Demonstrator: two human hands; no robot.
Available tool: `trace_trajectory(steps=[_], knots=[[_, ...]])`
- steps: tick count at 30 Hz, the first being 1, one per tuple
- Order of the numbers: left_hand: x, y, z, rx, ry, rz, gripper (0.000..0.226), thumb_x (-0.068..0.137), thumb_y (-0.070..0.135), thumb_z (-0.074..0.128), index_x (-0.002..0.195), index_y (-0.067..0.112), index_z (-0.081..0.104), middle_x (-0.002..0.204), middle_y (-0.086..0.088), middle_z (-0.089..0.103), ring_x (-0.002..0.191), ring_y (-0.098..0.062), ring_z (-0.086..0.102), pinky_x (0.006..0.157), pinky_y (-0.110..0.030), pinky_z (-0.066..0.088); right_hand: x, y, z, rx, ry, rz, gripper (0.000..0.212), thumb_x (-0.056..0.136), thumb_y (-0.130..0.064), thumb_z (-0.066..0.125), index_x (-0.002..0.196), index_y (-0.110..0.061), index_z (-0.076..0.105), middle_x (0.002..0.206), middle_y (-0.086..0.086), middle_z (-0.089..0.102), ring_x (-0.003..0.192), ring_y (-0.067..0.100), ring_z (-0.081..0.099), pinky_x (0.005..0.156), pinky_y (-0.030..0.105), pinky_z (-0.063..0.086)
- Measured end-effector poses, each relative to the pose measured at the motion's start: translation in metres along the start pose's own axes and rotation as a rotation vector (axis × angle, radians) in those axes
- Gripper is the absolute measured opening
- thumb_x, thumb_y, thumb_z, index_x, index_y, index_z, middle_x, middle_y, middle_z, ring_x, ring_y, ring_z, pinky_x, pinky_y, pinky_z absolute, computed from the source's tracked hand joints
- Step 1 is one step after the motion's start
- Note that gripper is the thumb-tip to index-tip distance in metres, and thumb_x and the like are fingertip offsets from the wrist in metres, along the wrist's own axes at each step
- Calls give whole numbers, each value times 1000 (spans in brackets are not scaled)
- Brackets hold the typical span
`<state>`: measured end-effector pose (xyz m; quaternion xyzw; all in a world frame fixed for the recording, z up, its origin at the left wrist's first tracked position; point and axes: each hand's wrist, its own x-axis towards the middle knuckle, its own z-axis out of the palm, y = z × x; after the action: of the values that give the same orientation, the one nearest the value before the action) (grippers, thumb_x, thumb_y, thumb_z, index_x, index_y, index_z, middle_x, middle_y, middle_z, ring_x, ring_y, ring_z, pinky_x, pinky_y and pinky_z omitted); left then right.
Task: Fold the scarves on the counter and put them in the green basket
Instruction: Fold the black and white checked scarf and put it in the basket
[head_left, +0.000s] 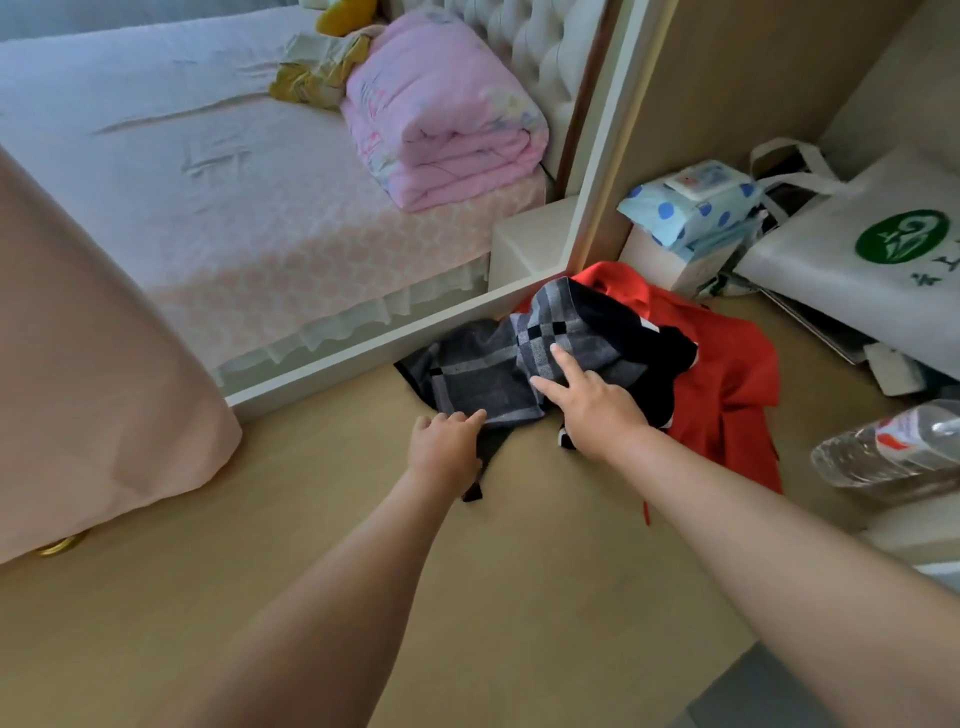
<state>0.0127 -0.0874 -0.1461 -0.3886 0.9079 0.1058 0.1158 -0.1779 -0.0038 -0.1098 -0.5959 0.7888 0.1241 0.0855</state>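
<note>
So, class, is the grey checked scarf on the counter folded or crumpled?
Crumpled. The grey checked scarf lies in an uneven, wrinkled heap, partly over the red scarf, edges not aligned.

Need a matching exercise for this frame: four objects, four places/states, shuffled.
Objects:
1. plaid scarf
2. red scarf
3. water bottle
4. pink quilt

States:
A. lying on its side at the right edge
B. touched by the left hand and the right hand
C. folded on the bed
D. crumpled, partly under another scarf

Pairs: 1-B, 2-D, 3-A, 4-C
</note>
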Motion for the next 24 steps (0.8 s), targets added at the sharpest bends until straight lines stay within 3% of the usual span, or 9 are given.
trace_trajectory(steps=[3,5,7,9,11,16,18,21,24], knots=[[2,-5,13,-19,95,10,45,90,11,54,130,32,57,114,3,61,108,-21,55,90,-31,33,15,3,10,-143,-14,-18,104,88,-22,70,157,-36,-7,163,12,-15,119,24,46,83,34,47],[-2,-8,21,-226,141,-7,33,89,9,52,111,27,69,100,2,58,96,-22,56,83,-31,38,19,4,17,-166,9,-12,106,88,-22,70,157,-32,-10,159,15,11,115,24,48,87,35,46],[-11,-11,21,-494,260,-67,20,88,9,51,83,14,70,85,0,54,82,-24,54,73,-31,43,21,3,17,-143,60,-9,85,91,-10,61,158,-26,10,137,12,39,112,26,50,94,36,43],[-20,-17,17,-625,387,-122,23,87,7,48,66,6,58,75,-3,50,74,-23,49,67,-33,41,21,0,16,-90,82,-27,46,93,0,49,137,-15,49,119,10,48,109,29,51,92,36,41],[-32,-22,7,-603,429,-156,24,85,14,42,66,6,54,73,-2,49,74,-22,45,67,-32,35,17,-4,17,-2,132,-47,23,92,0,50,107,-10,63,107,11,50,103,32,52,85,38,41],[-58,-15,-12,-449,247,-223,14,94,27,49,92,14,51,85,-2,59,79,-24,54,73,-39,49,-10,-15,13,111,342,-61,11,81,-28,61,80,-21,70,92,5,60,88,31,55,79,43,42],[-76,-10,-21,-482,163,-249,12,97,22,49,109,21,45,95,-4,59,78,-22,58,72,-36,53,-28,-26,4,207,353,-46,28,85,-37,47,79,-20,68,90,4,64,88,32,57,81,44,41],[-109,-11,-29,-561,124,-199,45,92,3,50,125,33,48,103,4,49,72,-12,53,59,-10,40,-56,-46,-4,457,238,-17,31,100,-35,40,87,-13,58,95,11,66,97,35,56,85,45,38],[-144,-25,-28,-394,134,-167,42,87,6,59,120,31,62,107,6,52,91,-15,52,74,-23,44,-88,-69,-8,585,101,-94,24,101,-37,47,92,-15,50,100,13,63,101,33,54,88,42,39]])
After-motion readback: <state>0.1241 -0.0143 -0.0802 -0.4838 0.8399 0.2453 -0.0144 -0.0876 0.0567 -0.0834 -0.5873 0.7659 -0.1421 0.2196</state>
